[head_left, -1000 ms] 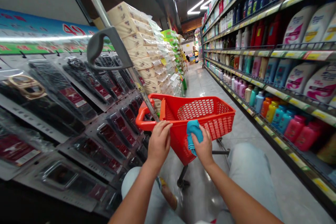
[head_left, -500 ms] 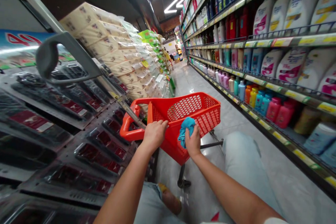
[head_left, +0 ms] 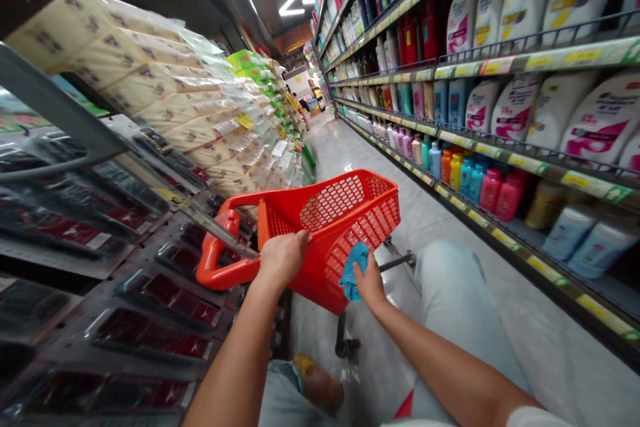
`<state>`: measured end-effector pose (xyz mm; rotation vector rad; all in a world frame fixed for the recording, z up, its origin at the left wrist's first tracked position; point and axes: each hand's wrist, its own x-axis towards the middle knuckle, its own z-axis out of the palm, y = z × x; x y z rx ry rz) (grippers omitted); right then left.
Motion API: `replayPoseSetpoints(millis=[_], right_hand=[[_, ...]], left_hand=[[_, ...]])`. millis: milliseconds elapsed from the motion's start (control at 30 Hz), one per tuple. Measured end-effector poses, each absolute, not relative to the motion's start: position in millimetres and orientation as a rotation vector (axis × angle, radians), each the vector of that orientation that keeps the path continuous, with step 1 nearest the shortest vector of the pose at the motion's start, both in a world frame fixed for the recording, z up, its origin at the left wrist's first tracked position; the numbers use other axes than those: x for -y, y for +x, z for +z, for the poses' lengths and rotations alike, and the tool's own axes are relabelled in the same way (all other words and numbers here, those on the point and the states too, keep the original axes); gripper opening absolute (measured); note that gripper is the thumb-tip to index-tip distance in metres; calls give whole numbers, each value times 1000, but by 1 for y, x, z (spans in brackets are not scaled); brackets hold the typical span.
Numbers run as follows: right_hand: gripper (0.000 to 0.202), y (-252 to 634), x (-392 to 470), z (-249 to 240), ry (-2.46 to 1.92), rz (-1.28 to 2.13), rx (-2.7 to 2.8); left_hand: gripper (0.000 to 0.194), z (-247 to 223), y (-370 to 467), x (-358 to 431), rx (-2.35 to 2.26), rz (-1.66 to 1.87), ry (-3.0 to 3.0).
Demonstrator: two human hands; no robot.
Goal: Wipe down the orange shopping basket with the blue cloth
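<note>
Blue cloth at five o'clock on the red basket, gripped in the closed right hand; left hand, partly curled, holds the near rim at eight o'clock; shelved bottles towards two o'clock

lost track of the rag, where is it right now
In the head view, just right of centre, the blue rag is in the right hand, against the near side of the red cart.
</note>
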<state>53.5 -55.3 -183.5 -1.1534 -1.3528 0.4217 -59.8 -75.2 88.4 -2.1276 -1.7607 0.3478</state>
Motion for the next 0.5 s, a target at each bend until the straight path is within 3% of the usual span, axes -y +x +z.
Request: replayPoseSetpoints(millis=[300,500], right_hand=[[76,28,60,-156,-1266,677,1048],[52,33,65,-200,-1197,951,828]], left_hand=[[56,93,-49,52,1663,471,-2247],[60,90,-46,55,1657,471,-2227]])
